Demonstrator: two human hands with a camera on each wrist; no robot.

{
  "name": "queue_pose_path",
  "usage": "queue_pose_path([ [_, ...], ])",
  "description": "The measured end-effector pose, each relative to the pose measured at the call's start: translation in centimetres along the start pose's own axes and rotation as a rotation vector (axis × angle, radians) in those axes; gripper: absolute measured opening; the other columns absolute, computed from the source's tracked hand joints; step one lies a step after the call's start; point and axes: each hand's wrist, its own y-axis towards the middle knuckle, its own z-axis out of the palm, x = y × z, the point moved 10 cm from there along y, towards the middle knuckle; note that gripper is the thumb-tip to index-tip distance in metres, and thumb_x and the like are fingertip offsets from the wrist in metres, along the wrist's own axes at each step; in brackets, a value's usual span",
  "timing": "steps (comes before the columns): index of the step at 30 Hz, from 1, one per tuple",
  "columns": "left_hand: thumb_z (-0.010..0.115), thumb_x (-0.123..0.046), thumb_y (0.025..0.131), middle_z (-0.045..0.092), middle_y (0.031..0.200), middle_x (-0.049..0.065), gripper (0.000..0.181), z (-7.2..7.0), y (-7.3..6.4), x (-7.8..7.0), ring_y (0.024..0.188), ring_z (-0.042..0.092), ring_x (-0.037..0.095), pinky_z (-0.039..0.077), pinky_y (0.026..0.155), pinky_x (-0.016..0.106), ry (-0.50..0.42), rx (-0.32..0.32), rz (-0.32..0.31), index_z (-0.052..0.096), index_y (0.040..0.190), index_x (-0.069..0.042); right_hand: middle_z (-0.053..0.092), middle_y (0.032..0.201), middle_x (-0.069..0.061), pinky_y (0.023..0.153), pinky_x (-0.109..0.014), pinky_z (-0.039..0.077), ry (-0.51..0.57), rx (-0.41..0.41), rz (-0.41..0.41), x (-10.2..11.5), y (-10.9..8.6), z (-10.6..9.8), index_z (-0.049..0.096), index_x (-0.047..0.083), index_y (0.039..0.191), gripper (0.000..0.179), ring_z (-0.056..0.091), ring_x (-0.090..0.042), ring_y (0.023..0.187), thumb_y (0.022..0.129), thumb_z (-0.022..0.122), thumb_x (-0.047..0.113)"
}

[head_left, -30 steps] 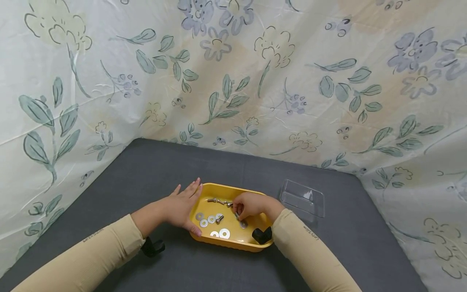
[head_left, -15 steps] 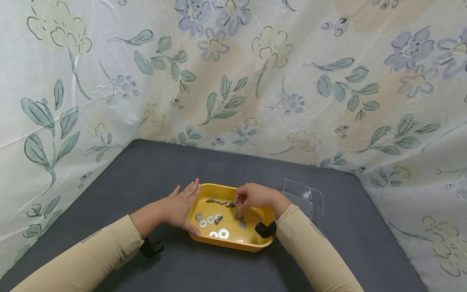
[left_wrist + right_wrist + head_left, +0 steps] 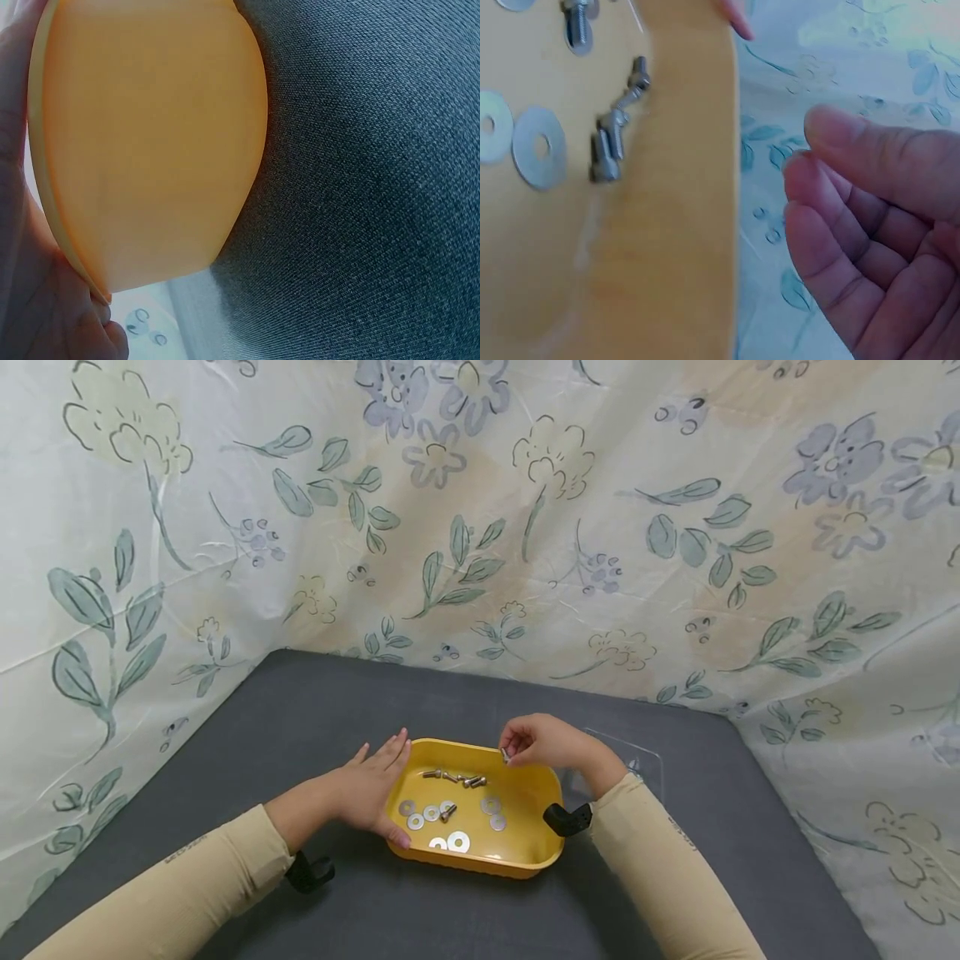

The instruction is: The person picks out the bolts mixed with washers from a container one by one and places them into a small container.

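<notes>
Along the left end of the yellow tray, the left hand rests against the rim, its grip wide: fingers straight and spread toward the far corner, thumb at the near one. Above the tray's far rim, toward its right end, is the right hand, its grip narrow, with thumb and fingertips pinching a small metal piece mostly hidden by them. Inside the tray, near the far wall, a row of bolts lies roughly end to end. In the tray's left half are washers, some just beside one another, and a single bolt lies by them. Right of the tray's middle, two more washers lie close together. Beyond the tray's right end, partly behind the right forearm, is a clear plastic box. Under the tray spreads a dark grey bench; behind it hangs a flowered curtain. Beige sleeves reach in from either side of the tray's near edge, each with a black wrist piece.
</notes>
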Motion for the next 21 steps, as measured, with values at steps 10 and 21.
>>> queue_pose_path([
  [10,0.054,-0.085,0.054,-0.013,0.151,0.012,0.135,0.4,-0.8,0.0,0.139,-0.002,0.029,0.006,0.107,0.057,0.014,0.0,0.012,0.001,0.146,-0.002,0.058,0.083,-0.005,0.069,-0.03,0.049,0.023,-0.146,0.05,-1.1,-3.6,-3.5,0.061,0.008,0.094,0.016,0.054,-0.022,0.076,0.081,0.069,0.011],
  [21,0.055,-0.084,0.054,-0.013,0.151,0.012,0.135,0.7,-1.9,-0.1,0.139,-0.003,0.028,0.006,0.107,0.057,0.01,-0.002,0.024,0.001,0.146,-0.002,0.057,0.089,-0.006,0.073,-0.035,0.05,0.041,-0.237,0.086,-2.8,-7.1,-5.2,0.06,0.006,0.099,0.021,0.053,-0.024,0.082,0.082,0.069,0.014],
])
